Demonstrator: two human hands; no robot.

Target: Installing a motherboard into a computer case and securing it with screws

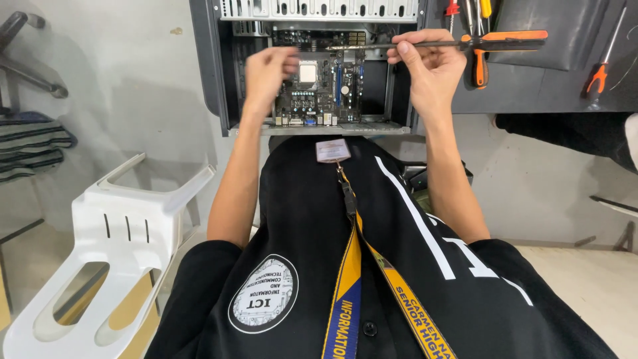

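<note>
The right hand pinches a long black-and-orange screwdriver level across the open computer case at twelve o'clock, while the blurred left hand, fingers curled, rests over the already seated motherboard, screws seemingly unfinished.

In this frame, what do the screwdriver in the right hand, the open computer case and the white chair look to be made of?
Screwdriver: dark metal shaft, with an orange and black handle that looks like plastic or rubber. Right hand pinches the shaft.
Computer case: painted sheet metal, going by its thin folded edges and slotted top strip.
White chair: moulded plastic, glossy, one piece with cut-out slots.
</note>
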